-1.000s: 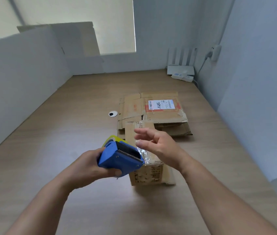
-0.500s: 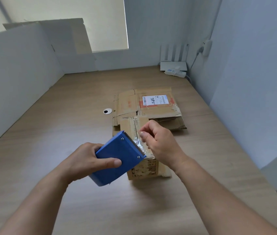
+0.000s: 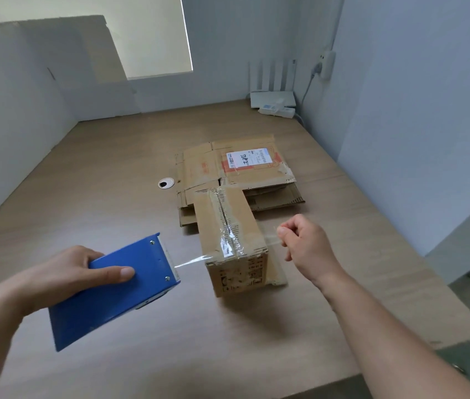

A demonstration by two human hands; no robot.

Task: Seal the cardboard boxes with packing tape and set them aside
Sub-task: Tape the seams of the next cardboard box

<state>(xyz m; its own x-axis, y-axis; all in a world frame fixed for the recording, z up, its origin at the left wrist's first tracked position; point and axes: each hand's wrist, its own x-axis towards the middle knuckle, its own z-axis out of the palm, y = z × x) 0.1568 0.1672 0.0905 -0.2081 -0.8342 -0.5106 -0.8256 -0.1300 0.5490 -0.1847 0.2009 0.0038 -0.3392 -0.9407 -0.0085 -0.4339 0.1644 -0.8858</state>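
Now left hand [image 3: 75, 275] grips blue tape dispenser [image 3: 118, 289], right hand [image 3: 305, 243] pinches clear tape [image 3: 193, 261] stretched across taped cardboard box [image 3: 236, 243].

Soft daylight is glowing through a pale blind [image 3: 147, 33] at the far end, falling on the light wooden table [image 3: 112, 182]. Grey partition panels [image 3: 12, 96] are closing in its left side, a plain wall [image 3: 415, 110] its right. A white router [image 3: 272, 97] is sitting in the far corner, a power strip [image 3: 277, 110] just beside it.

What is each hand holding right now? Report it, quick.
Left hand: grips the blue tape dispenser.
Right hand: pinches the end of the clear tape stretched from the dispenser across the cardboard box.
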